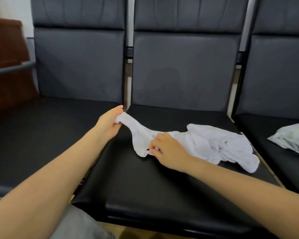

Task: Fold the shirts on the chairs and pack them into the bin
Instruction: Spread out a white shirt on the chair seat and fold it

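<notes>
White crumpled shirt (205, 144) pinched by left hand (109, 123), right hand (169, 150).

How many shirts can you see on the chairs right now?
2: a crumpled white cotton shirt on the middle black chair seat, gripped by both hands, and a pale grey-green shirt on the right chair, cut off by the frame edge. More may be out of view.

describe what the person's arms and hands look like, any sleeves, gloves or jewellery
Both forearms are bare as far up as the picture shows: no sleeve reaches into view. The left hand and right hand wear no gloves, and no ring, watch or bracelet shows on either wrist or on the fingers in sight. The only clothing visible is a patch of grey fabric at the bottom edge, below the left arm.
</notes>
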